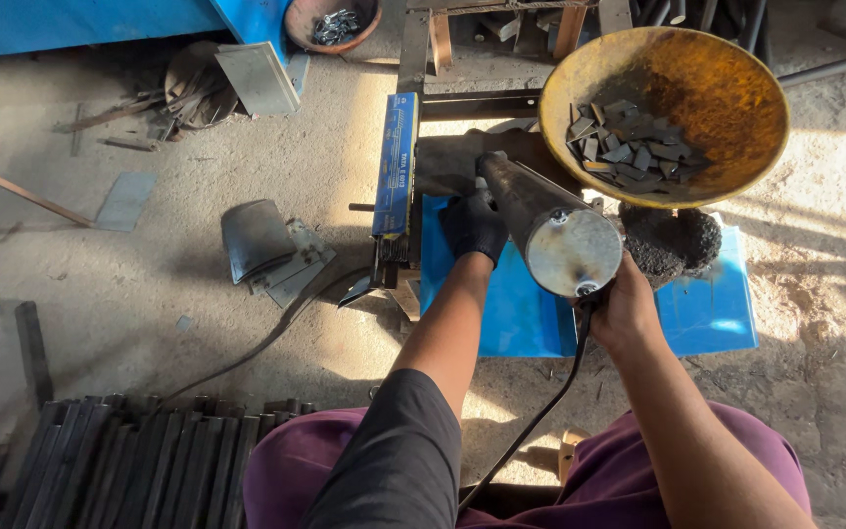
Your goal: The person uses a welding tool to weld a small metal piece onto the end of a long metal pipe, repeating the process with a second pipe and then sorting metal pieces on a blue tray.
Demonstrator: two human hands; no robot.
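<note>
Near left lay dark metal bars [100, 460]. The gloved left hand [474, 225] rested curled against the grinder [545, 225], which the right hand [624, 309] gripped from beneath. Grinding seemed underway; steadying came next. Far right, a rusty pan [736, 88] held offcuts [629, 147].

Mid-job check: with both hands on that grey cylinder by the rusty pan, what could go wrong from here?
1. The right hand is bare, while the left hand wears a black glove; heat or sharp edges on the grey cylinder could hurt it.
2. The black cable trails across the lap and could snag.
3. The rusty pan of metal pieces sits close beside the cylinder; a bump might tip it.
</note>
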